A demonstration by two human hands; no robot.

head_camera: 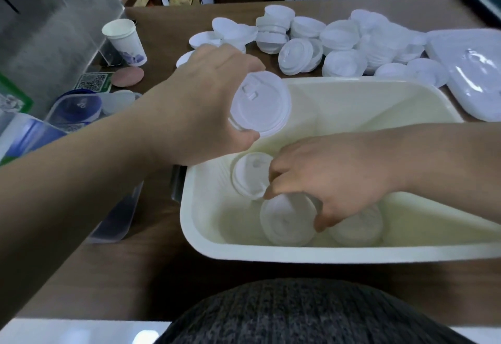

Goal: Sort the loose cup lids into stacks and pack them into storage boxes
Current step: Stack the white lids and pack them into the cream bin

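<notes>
A short stack of white cup lids [261, 105] was held just above the far-left corner of the cream storage box [187, 208], its top lid facing the camera. The left grip [206, 99] had fingers and thumb curled round the stack's rim. Inside the box, at its near-left end, three more lid stacks lay on the floor. The middle stack [287, 219] lay on its side under the right grip [333, 181], whose fingertips and thumb were bent down around it. A second stack [250, 174] leaned against the box's left wall, touching the right fingertips. A third stack [357, 224] lay partly hidden under the right palm. The rest of the box floor was bare.

Beyond the box's far rim, a heap of loose lids [339, 40] spread across the brown bench [135, 262], some nested, some tipped on edge. Past the box's far-right corner lay a glossy white box cover [474, 72]. Well to the far left of the box stood a paper cup [124, 38], and nearer on that side sat a blue-lidded container [77, 106]. On the near side of the box was the person's grey knitted top [298, 314].
</notes>
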